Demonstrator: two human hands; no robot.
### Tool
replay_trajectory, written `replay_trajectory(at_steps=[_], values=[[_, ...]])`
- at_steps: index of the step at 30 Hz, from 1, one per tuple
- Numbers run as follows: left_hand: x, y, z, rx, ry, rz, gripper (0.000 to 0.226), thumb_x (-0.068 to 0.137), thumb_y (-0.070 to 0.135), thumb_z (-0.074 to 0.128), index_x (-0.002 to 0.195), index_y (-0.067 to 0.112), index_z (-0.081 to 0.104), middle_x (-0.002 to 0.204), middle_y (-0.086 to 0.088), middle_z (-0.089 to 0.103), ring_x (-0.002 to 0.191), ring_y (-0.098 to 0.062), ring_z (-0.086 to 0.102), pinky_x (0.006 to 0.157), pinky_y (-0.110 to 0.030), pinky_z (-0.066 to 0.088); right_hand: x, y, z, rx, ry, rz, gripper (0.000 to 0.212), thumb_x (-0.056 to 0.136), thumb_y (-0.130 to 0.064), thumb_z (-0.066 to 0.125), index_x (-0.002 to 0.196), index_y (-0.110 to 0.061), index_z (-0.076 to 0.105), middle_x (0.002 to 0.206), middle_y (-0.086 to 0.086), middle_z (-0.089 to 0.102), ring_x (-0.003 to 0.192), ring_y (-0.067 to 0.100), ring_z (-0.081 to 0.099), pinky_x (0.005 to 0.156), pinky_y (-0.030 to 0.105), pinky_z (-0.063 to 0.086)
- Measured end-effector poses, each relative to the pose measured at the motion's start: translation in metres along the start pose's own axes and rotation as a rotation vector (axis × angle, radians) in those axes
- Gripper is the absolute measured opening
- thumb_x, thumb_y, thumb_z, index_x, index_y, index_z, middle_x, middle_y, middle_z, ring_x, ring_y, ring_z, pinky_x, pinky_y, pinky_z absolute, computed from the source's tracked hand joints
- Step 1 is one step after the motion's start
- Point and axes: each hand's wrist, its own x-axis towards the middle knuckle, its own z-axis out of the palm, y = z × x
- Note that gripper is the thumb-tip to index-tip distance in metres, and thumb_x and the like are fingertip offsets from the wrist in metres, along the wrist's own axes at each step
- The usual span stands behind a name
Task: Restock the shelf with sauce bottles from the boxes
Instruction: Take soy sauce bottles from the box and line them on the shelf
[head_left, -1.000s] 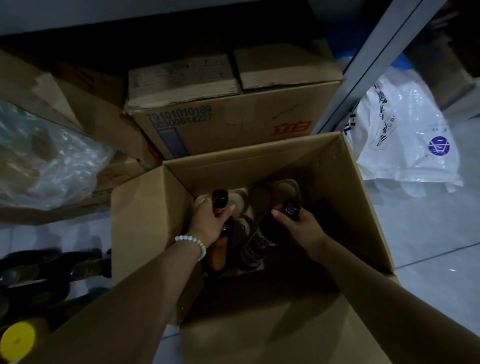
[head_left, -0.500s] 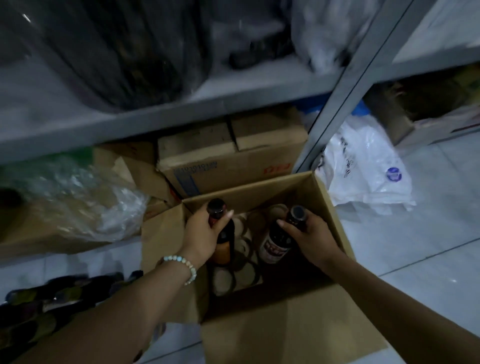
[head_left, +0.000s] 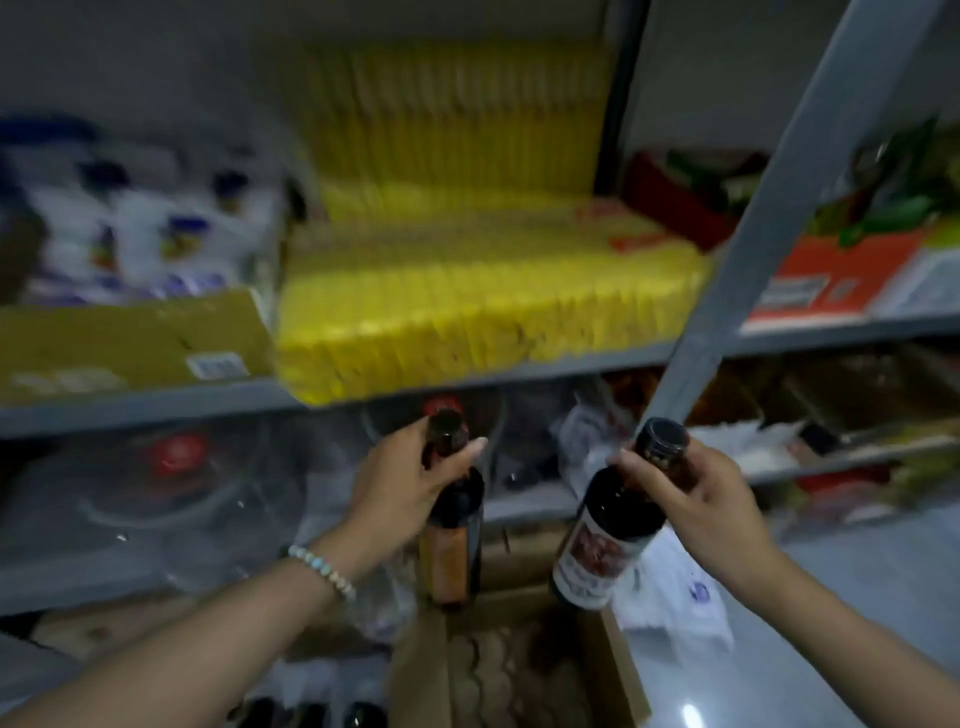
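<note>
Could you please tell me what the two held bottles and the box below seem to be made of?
Left-hand bottle: dark glossy glass or plastic, amber where light passes. Right-hand bottle: the same dark gloss, with a paper-looking label. Box: matte brown cardboard, judging by its dull flaps.

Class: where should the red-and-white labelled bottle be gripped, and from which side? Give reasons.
Grip the narrow neck just under the cap, from the right, as the right hand does. The bottle tilts cap-up to the right, so fingers wrap the neck while the wide body hangs below.
</note>
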Motion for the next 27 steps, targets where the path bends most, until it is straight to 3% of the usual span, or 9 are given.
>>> replay_trajectory(at_steps=[3, 7, 9, 13, 15, 19, 23, 25, 27], values=[[-0.007, 0.073, -0.069, -0.118, 0.106, 0.041, 0.043, 0.071, 0.067, 0.062, 0.071, 0.024, 0.058, 0.069, 0.005, 0.069, 0.066, -0.007, 0.064, 0.063, -0.034, 0.049, 0.003, -0.097, -0.001, 0.155, -0.019, -0.086, 0.027, 0.073, -0.025, 0.063, 0.086, -0.002, 0.066, 0.078, 0.004, 0.074, 0.072, 0.006, 0.069, 0.063, 0.014, 0.053], [-0.027, 0.154, -0.158, -0.248, 0.260, 0.091, 0.030, 0.083, 0.040, 0.065, 0.068, 0.015, 0.057, 0.059, 0.005, 0.063, 0.056, 0.000, 0.060, 0.057, -0.015, 0.046, 0.009, -0.211, 0.012, 0.272, -0.066, -0.225, 0.026, 0.076, -0.031, 0.061, 0.087, -0.007, 0.064, 0.073, 0.001, 0.075, 0.066, 0.007, 0.069, 0.061, 0.015, 0.053], [-0.042, 0.188, -0.201, -0.225, 0.368, 0.134, 0.023, 0.085, 0.030, 0.063, 0.065, 0.019, 0.058, 0.054, 0.008, 0.061, 0.053, 0.003, 0.058, 0.057, -0.013, 0.044, 0.008, -0.267, 0.021, 0.328, -0.125, -0.284, 0.027, 0.074, -0.036, 0.060, 0.084, -0.011, 0.063, 0.073, 0.003, 0.074, 0.066, 0.009, 0.069, 0.061, 0.017, 0.054], [-0.071, 0.242, -0.278, -0.070, 0.498, 0.238, 0.038, 0.083, 0.042, 0.065, 0.056, 0.018, 0.057, 0.054, 0.009, 0.060, 0.054, -0.003, 0.054, 0.058, -0.027, 0.044, 0.001, -0.363, 0.044, 0.399, -0.257, -0.430, 0.030, 0.071, -0.039, 0.059, 0.080, -0.011, 0.063, 0.070, 0.007, 0.073, 0.066, 0.014, 0.068, 0.061, 0.019, 0.054], [-0.080, 0.260, -0.314, -0.088, 0.540, 0.269, 0.033, 0.084, 0.039, 0.065, 0.061, 0.016, 0.060, 0.057, 0.005, 0.064, 0.058, -0.008, 0.060, 0.062, -0.026, 0.046, -0.001, -0.404, 0.058, 0.412, -0.315, -0.472, 0.031, 0.071, -0.042, 0.058, 0.079, -0.012, 0.062, 0.071, 0.007, 0.072, 0.068, 0.017, 0.068, 0.065, 0.025, 0.054], [-0.094, 0.283, -0.388, -0.161, 0.605, 0.269, 0.038, 0.075, 0.054, 0.063, 0.063, 0.018, 0.062, 0.062, 0.002, 0.068, 0.066, -0.013, 0.068, 0.071, -0.033, 0.051, -0.004, -0.472, 0.095, 0.449, -0.379, -0.494, 0.039, 0.075, -0.047, 0.056, 0.082, -0.009, 0.060, 0.070, 0.007, 0.068, 0.065, 0.020, 0.067, 0.063, 0.029, 0.054], [-0.097, 0.292, -0.463, -0.070, 0.669, 0.326, 0.037, 0.085, 0.042, 0.061, 0.060, 0.015, 0.061, 0.052, 0.008, 0.064, 0.053, -0.002, 0.062, 0.057, -0.013, 0.045, -0.003, -0.524, 0.139, 0.414, -0.365, -0.565, 0.049, 0.074, -0.055, 0.055, 0.084, -0.008, 0.063, 0.076, 0.014, 0.069, 0.071, 0.028, 0.066, 0.074, 0.041, 0.052], [-0.093, 0.291, -0.500, -0.019, 0.670, 0.373, 0.038, 0.088, 0.037, 0.059, 0.059, 0.013, 0.060, 0.045, 0.012, 0.058, 0.045, 0.004, 0.055, 0.049, -0.007, 0.038, -0.001, -0.547, 0.163, 0.446, -0.341, -0.592, 0.044, 0.075, -0.055, 0.057, 0.080, -0.012, 0.064, 0.071, 0.009, 0.068, 0.068, 0.026, 0.066, 0.074, 0.043, 0.053], [-0.087, 0.288, -0.538, -0.001, 0.654, 0.386, 0.037, 0.088, 0.040, 0.059, 0.066, 0.011, 0.063, 0.051, 0.009, 0.063, 0.049, 0.003, 0.058, 0.051, -0.007, 0.041, 0.005, -0.568, 0.188, 0.493, -0.321, -0.606, 0.035, 0.081, -0.049, 0.056, 0.078, -0.014, 0.062, 0.068, 0.005, 0.067, 0.066, 0.021, 0.065, 0.073, 0.040, 0.053]])
